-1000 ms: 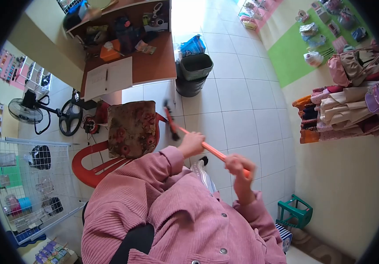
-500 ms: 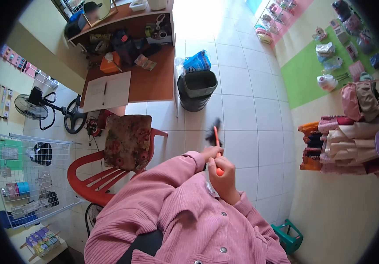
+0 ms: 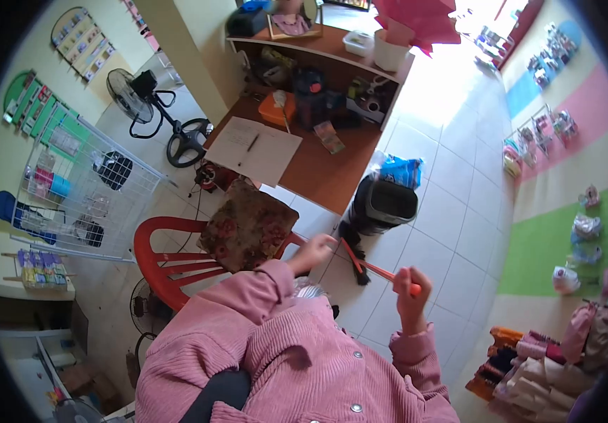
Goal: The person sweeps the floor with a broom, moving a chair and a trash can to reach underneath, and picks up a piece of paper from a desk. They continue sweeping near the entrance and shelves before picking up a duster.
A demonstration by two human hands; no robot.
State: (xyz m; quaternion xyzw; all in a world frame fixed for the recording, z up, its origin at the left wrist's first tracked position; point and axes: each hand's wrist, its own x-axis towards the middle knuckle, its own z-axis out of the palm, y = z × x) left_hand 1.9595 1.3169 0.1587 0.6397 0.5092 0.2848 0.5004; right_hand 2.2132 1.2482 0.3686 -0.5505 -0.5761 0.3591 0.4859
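Observation:
My right hand (image 3: pixel 412 287) is closed round the orange handle of a broom (image 3: pixel 378 270), and the rounded handle end sticks out of the fist. The broom's black bristles (image 3: pixel 352 243) rest on the tiles beside the black bin (image 3: pixel 383 203), below its rim. My left hand (image 3: pixel 313 254) is off the handle, near the seat of the red chair (image 3: pixel 170 261), its fingers loosely apart and a little blurred, with nothing visible in them.
A wooden desk (image 3: pixel 332 173) with papers (image 3: pixel 253 149) stands ahead, left of the bin. A blue bag (image 3: pixel 401 170) is behind the bin. A flowered cushion (image 3: pixel 247 225) lies on the chair. A standing fan (image 3: pixel 135 95) and a white wire rack (image 3: pixel 99 183) are at left; clothes hang at lower right.
The view has turned right and tilted. My left hand has let go of the broom handle and moved left. My right hand still holds the handle, which now lies more sideways, bristles nearer the bin.

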